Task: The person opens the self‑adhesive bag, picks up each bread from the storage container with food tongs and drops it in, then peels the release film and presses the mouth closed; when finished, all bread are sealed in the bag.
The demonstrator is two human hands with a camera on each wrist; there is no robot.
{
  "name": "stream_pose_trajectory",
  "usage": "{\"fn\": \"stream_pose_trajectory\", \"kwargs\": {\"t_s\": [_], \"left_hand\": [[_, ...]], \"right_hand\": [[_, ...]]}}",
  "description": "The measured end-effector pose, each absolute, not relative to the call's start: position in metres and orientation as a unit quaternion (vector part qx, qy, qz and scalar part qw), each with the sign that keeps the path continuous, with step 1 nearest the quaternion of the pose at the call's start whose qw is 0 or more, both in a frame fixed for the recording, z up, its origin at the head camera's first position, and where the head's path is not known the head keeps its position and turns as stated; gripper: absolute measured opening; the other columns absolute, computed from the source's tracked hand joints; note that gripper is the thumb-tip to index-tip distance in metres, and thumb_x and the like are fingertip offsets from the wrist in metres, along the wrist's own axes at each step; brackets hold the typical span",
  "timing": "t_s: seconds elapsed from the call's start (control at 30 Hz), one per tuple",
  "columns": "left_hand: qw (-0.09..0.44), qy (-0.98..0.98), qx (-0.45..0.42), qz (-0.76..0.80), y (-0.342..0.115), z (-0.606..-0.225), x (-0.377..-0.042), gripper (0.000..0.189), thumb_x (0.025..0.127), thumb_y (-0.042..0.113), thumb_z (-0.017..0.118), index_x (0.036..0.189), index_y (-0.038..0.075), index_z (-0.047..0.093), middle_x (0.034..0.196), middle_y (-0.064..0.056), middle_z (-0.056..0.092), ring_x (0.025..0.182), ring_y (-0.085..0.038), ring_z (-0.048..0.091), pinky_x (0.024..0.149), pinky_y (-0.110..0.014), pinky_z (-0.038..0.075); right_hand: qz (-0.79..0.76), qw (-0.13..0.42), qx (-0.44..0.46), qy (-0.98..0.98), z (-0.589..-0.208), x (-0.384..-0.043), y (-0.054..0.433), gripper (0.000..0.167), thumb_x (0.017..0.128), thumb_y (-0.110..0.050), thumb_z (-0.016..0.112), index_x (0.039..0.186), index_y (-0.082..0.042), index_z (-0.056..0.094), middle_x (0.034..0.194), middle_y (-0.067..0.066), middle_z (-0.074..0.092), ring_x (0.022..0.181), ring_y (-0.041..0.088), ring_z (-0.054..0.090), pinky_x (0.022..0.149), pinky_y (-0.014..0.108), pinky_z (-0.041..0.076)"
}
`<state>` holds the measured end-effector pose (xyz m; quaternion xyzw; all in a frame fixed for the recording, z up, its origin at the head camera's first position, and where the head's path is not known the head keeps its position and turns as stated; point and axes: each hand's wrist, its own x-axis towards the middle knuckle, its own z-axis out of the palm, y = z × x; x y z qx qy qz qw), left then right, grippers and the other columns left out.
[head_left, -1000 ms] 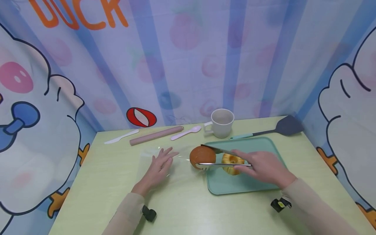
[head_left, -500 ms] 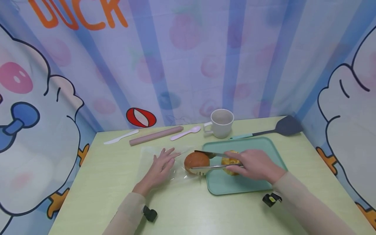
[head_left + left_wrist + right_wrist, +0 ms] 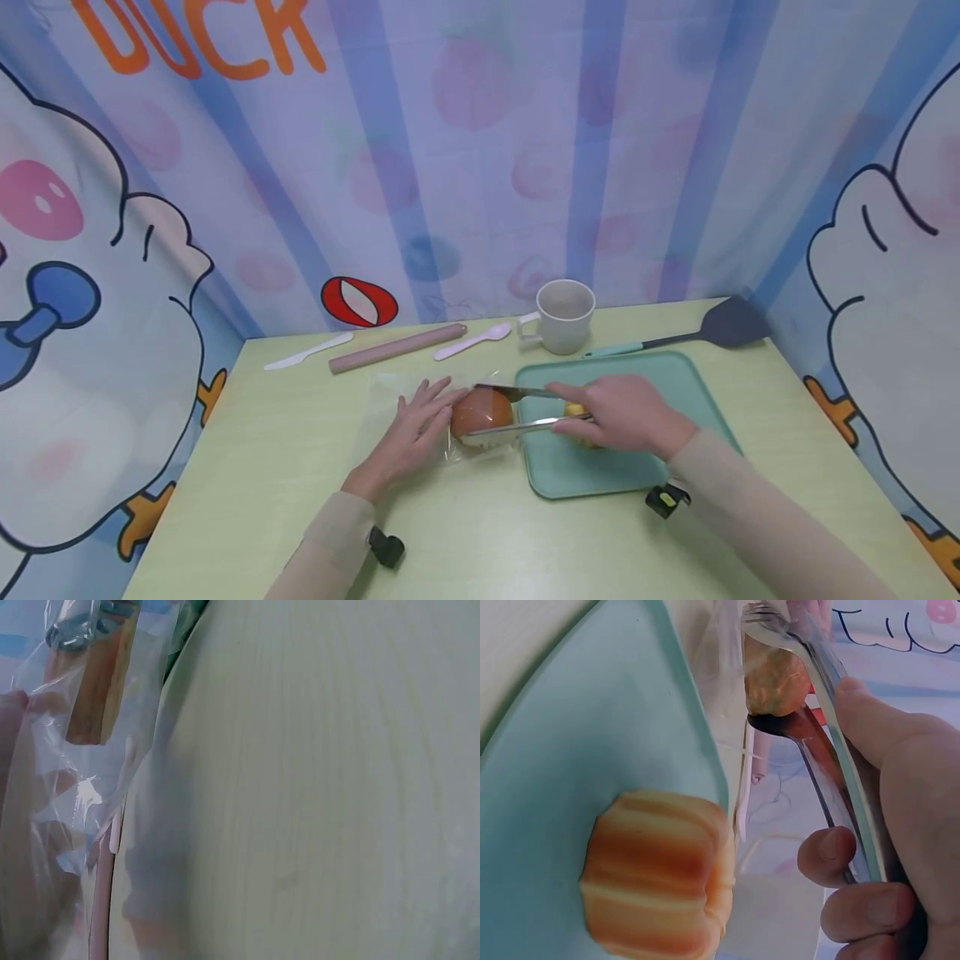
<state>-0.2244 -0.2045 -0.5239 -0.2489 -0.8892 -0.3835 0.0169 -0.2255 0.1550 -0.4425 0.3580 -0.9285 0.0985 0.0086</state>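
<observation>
My right hand (image 3: 626,412) grips metal tongs (image 3: 844,742), with one fork-like end and one spoon-like end. Between those ends is a round brown bun (image 3: 483,410). The bun sits within the mouth of a clear plastic bag (image 3: 135,757), left of the tray. My left hand (image 3: 408,433) holds the bag, and its fingers (image 3: 58,784) show through the plastic in the left wrist view. Beneath the right hand, a ridged golden bread (image 3: 656,877) lies on the green tray (image 3: 690,383), mostly hidden in the head view.
Along the back edge lie a white knife (image 3: 307,352), a pinkish rolling pin (image 3: 397,348) and a lilac spoon (image 3: 474,341). A white mug (image 3: 566,317) stands behind the tray, and a dark spatula (image 3: 733,323) with a mint handle lies to its right.
My right hand has moved left with the tongs, carrying the bun off the tray's left side and into the bag's mouth. The left hand has stayed nearly in place.
</observation>
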Motion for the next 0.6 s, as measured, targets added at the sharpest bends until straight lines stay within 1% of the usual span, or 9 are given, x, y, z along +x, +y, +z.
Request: {"fn": "stream_pose_trajectory", "kwargs": {"t_s": [0.17,0.3,0.47,0.6], "left_hand": [[0.040,-0.901,-0.240,-0.360,-0.205,-0.524,-0.223,0.042,0.114,0.028,0.042,0.153,0.027,0.058,0.164,-0.014,0.044,0.154,-0.054,0.025,0.114,-0.085,-0.003],[0.059,-0.903,-0.242,-0.350,-0.206,-0.525,-0.223,0.041,0.113,0.027,0.044,0.151,0.025,0.060,0.162,-0.012,0.048,0.153,-0.052,0.030,0.113,-0.086,-0.003],[0.062,-0.897,-0.244,-0.363,-0.205,-0.523,-0.222,0.040,0.114,0.025,0.044,0.150,0.021,0.061,0.162,-0.010,0.048,0.154,-0.048,0.031,0.118,-0.080,0.000],[0.055,-0.892,-0.245,-0.377,-0.204,-0.522,-0.221,0.040,0.114,0.025,0.045,0.151,0.022,0.060,0.162,-0.010,0.048,0.154,-0.047,0.032,0.120,-0.078,0.002]], "right_hand": [[0.075,0.033,0.371,-0.925,-0.446,-0.228,0.147,0.061,0.100,-0.066,0.057,0.146,-0.027,0.062,0.053,-0.018,0.042,0.048,0.003,0.041,0.041,0.029,0.030],[0.062,0.047,0.381,-0.921,-0.450,-0.230,0.145,0.064,0.099,-0.066,0.060,0.148,-0.026,0.062,0.053,-0.015,0.040,0.048,0.004,0.039,0.040,0.029,0.027],[0.055,0.044,0.392,-0.917,-0.454,-0.230,0.141,0.064,0.099,-0.065,0.060,0.147,-0.024,0.063,0.055,-0.013,0.043,0.050,0.005,0.042,0.040,0.029,0.030],[0.051,0.043,0.392,-0.918,-0.457,-0.229,0.136,0.065,0.099,-0.067,0.059,0.148,-0.024,0.062,0.055,-0.013,0.043,0.051,0.005,0.042,0.040,0.029,0.030]]}}
